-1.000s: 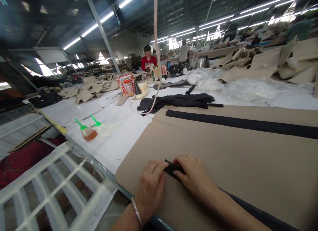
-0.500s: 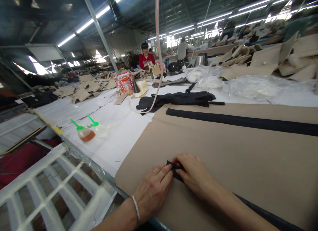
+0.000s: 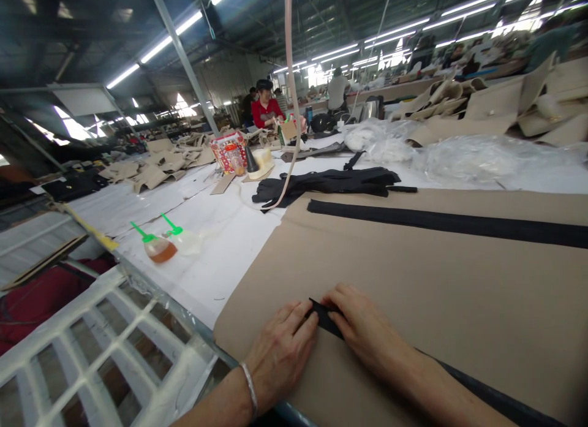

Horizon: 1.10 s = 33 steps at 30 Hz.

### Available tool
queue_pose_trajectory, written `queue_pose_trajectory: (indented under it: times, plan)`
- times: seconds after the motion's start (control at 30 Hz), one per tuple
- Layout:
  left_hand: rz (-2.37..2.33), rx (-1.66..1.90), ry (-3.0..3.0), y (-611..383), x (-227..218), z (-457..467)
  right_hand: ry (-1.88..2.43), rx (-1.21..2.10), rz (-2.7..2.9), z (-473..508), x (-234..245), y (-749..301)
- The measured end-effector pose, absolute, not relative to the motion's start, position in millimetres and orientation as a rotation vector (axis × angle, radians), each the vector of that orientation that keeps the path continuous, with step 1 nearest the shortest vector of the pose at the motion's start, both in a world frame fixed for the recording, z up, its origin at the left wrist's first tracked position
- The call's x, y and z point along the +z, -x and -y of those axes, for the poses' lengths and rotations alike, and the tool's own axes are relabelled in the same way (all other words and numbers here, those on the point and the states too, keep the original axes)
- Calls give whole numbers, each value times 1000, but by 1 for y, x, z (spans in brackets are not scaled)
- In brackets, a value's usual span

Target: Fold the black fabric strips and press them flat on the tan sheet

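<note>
— Position of the hands?
— Left hand (image 3: 280, 347) and right hand (image 3: 362, 329) lie flat, fingers extended, pressing the end of a black strip (image 3: 327, 317); neither grips it.
— Location of the strip?
— On the tan sheet (image 3: 413, 286), near its front edge. A second black strip (image 3: 450, 225) lies well apart, further back.

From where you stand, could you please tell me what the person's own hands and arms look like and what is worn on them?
Both hands are bare, with no gloves and no rings that show. The left hand has a thin silver-coloured bangle around its wrist. The right hand wears nothing at the wrist. Both forearms are uncovered as far as the frame shows, with no sleeves in view.
</note>
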<state>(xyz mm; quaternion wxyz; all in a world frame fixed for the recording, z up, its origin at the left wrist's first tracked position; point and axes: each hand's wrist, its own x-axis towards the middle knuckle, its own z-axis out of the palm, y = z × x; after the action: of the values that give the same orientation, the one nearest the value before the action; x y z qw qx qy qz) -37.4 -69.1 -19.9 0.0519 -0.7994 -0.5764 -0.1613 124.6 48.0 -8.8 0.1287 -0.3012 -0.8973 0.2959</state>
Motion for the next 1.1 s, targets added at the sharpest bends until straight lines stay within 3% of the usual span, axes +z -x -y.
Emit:
queue_pose_trajectory:
  times: [0.23,0.83,1.1]
  plan:
    - [1727,-473,2435,43,-19,67,799,794,2628,-41,-12,-128]
    - [1799,-509,2458,47,-19,70,530,95,2694,-33,-28,-132]
    - [1917,-523,2422,51,-16,71,621,119,2855,-33,-14,-128]
